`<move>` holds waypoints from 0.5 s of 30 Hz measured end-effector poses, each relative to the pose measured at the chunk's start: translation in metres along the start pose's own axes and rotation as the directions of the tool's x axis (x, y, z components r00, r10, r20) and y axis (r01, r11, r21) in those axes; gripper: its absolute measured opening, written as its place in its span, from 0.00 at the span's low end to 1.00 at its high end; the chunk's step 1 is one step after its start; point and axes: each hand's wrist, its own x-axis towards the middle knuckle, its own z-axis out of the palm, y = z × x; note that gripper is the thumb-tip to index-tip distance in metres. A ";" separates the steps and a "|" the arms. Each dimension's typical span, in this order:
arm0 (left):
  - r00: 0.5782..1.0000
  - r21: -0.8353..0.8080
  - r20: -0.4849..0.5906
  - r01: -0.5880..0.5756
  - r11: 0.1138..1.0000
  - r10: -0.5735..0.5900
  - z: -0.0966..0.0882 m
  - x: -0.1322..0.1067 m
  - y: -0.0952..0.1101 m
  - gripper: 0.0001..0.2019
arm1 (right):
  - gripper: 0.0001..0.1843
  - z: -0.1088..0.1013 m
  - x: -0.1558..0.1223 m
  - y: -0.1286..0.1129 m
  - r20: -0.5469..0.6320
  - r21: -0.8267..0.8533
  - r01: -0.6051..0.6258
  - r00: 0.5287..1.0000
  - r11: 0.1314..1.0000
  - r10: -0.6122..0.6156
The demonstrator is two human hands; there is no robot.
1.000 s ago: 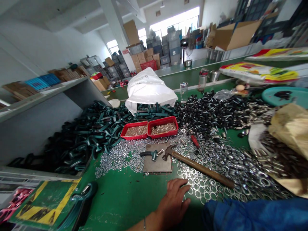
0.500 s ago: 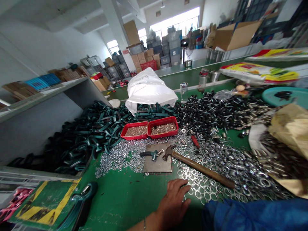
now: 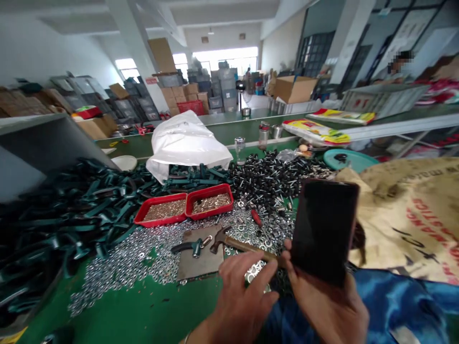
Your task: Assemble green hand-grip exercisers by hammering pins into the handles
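Note:
My right hand is closed around the lower part of a smartphone, held upright with its dark screen towards me. My left hand hovers over the table's near side, fingers apart and holding nothing, just left of the phone. Beyond it a claw hammer lies with its head on a flat metal plate; my hands hide the handle's end. On the same plate sits a dark green handle-shaped part with a small metal spring-like piece beside it.
Metal rings spread around the plate. Two red trays hold small metal pieces. Dark green parts pile up at left, black-headed bolts behind. A printed sack stands at right; a white bag lies behind the trays.
My right hand has come into view from the lower right with the smartphone. My left hand is now beside it, fingers more spread. The view has swung to the right.

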 end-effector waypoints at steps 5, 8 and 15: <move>0.989 0.040 0.030 -0.146 0.989 0.144 0.006 0.029 0.012 0.27 | 0.28 0.002 0.006 0.006 0.023 0.108 -0.117 0.993 0.987 0.115; 0.988 0.040 0.011 -0.153 0.987 0.152 0.018 0.028 0.015 0.25 | 0.28 -0.002 0.004 0.004 0.049 0.127 -0.150 0.988 0.980 0.145; 0.984 0.028 0.020 -0.176 0.984 0.175 0.017 0.046 0.024 0.24 | 0.23 -0.013 0.007 0.003 0.096 0.122 -0.171 0.982 0.978 0.160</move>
